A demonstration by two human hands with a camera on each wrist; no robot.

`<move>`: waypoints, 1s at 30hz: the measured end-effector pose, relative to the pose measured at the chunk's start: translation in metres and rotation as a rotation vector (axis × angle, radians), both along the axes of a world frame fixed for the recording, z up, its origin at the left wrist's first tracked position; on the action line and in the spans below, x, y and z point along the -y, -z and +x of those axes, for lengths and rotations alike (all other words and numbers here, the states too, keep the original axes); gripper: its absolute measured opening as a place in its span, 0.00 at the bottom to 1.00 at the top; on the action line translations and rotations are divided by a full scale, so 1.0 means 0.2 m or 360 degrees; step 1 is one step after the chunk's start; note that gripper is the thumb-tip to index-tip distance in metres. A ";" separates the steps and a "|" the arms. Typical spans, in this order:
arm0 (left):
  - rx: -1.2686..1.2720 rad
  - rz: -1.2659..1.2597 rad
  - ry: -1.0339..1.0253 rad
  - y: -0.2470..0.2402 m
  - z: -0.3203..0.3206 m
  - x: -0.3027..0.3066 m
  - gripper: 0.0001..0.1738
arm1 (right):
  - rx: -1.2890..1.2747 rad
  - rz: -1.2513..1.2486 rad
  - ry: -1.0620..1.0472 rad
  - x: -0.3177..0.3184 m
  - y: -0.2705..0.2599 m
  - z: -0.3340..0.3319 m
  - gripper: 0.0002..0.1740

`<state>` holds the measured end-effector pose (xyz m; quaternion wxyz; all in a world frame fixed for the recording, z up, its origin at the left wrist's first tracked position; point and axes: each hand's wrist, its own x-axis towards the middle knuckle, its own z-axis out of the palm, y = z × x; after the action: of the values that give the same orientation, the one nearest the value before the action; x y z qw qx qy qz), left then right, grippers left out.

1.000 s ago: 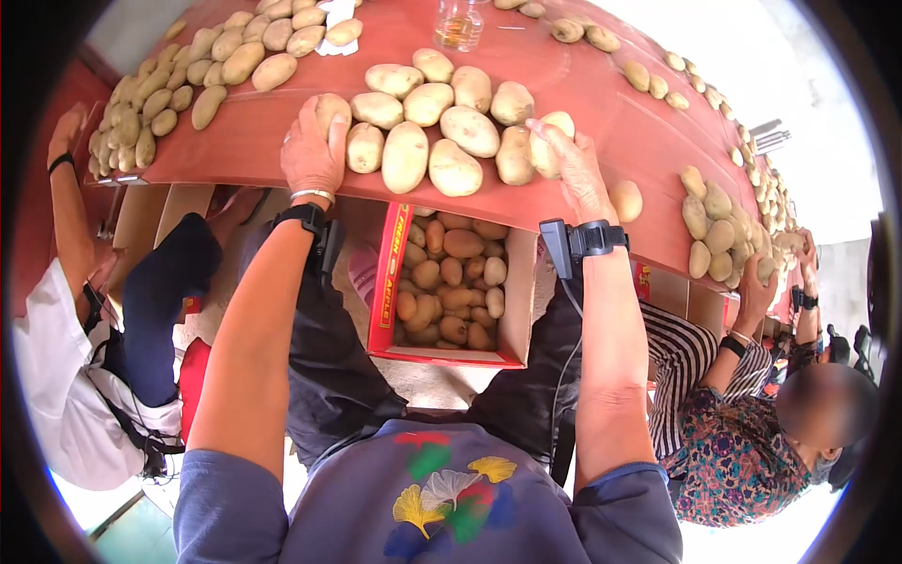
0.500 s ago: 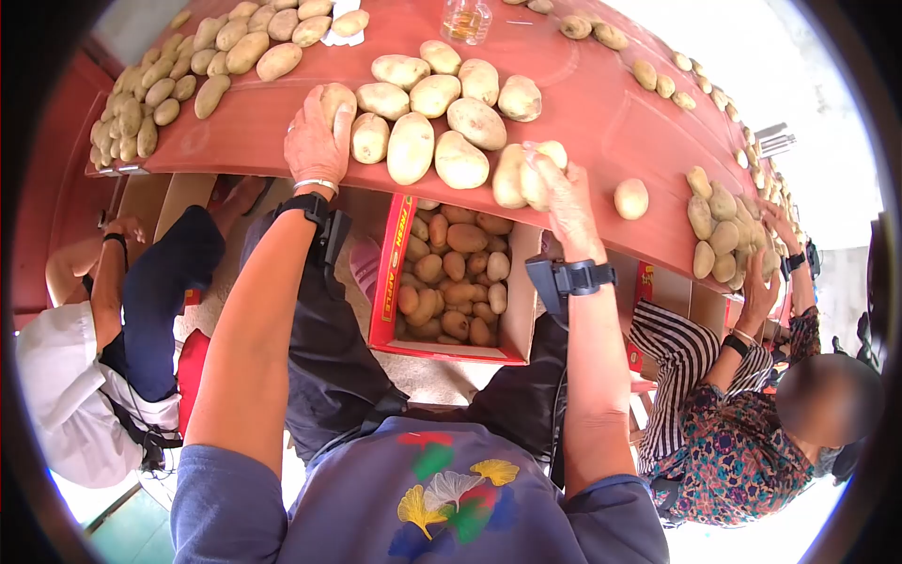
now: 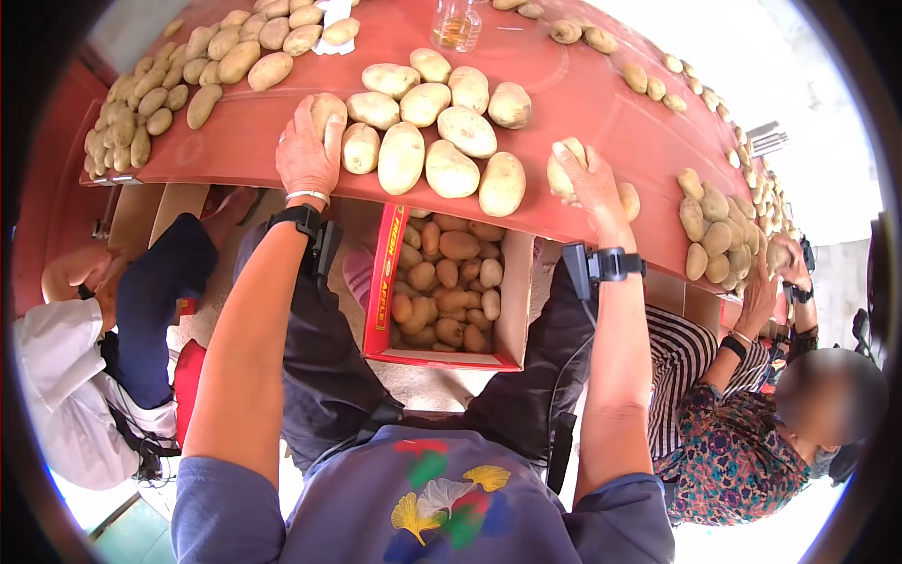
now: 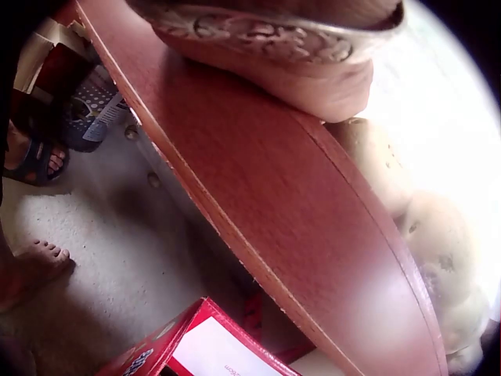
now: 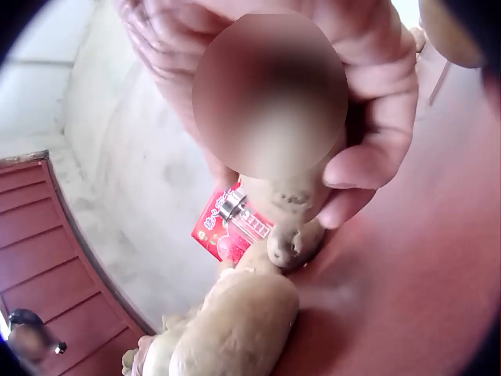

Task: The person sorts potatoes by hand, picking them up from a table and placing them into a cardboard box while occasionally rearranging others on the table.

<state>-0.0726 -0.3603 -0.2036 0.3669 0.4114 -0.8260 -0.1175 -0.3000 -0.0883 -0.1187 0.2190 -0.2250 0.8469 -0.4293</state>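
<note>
In the head view, my left hand [image 3: 307,160] grips a pale potato [image 3: 328,109] at the left end of a cluster on the red table [image 3: 489,209]. To the right of that cluster, my right hand [image 3: 594,188] holds another potato [image 3: 562,165] close over the tabletop, fingers and thumb around it. The right wrist view shows the fingers [image 5: 383,153] curled about that potato, whose lower end [image 5: 291,239] is knobbly; a blurred disc hides its middle. Between my hands lie several potatoes [image 3: 426,105], one [image 3: 502,184] near the table's front edge.
Below the edge, an open red apple box [image 3: 381,282] contains many potatoes. A single potato [image 3: 629,200] lies just right of my right hand. More piles sit at left [image 3: 150,99] and right [image 3: 719,235]. A glass mug [image 3: 456,26] stands behind. People sit on both sides.
My right hand has moved right with its potato, away from the cluster, leaving the neighbouring potato near the front edge. My left hand stays on its potato.
</note>
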 end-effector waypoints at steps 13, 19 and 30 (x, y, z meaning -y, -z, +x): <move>-0.0031 0.0029 0.0014 0.00 0.01 0.00 0.29 | 0.0062 -0.0002 -0.0111 -0.02 0.06 -0.09 0.23; -0.0008 0.0008 -0.0008 0.01 0.01 0.01 0.29 | 0.0090 -0.0286 -0.0133 0.05 0.16 -0.10 0.23; -0.0005 -0.0061 0.0013 0.03 -0.02 0.02 0.30 | -0.0518 -0.0057 -0.0171 -0.02 0.00 0.03 0.18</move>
<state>-0.0774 -0.3635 -0.2100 0.3756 0.4007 -0.8292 -0.1037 -0.2936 -0.0841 -0.1181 0.0977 -0.3404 0.8500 -0.3900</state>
